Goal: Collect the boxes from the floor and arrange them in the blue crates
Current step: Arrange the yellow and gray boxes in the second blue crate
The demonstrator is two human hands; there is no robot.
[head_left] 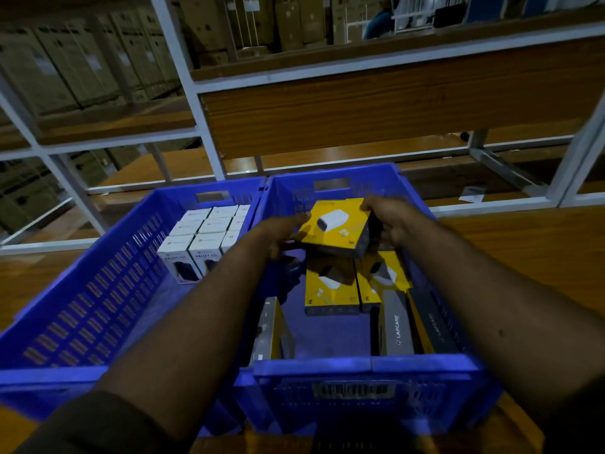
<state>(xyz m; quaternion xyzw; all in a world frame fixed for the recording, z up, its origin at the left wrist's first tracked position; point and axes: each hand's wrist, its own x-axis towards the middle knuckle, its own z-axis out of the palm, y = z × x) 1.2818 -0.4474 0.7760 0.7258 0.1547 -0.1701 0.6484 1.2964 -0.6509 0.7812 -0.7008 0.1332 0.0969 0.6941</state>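
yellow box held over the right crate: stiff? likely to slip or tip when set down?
The yellow box looks like rigid printed carton with crisp edges, so probably stiff. The left hand and right hand hold it at opposite ends; its smooth faces may be slightly slippery. Set flat in the right crate, it seems unlikely to tip.

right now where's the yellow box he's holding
In the head view the yellow box is held between the left hand and right hand, above the far end of the right blue crate, over two more yellow boxes.
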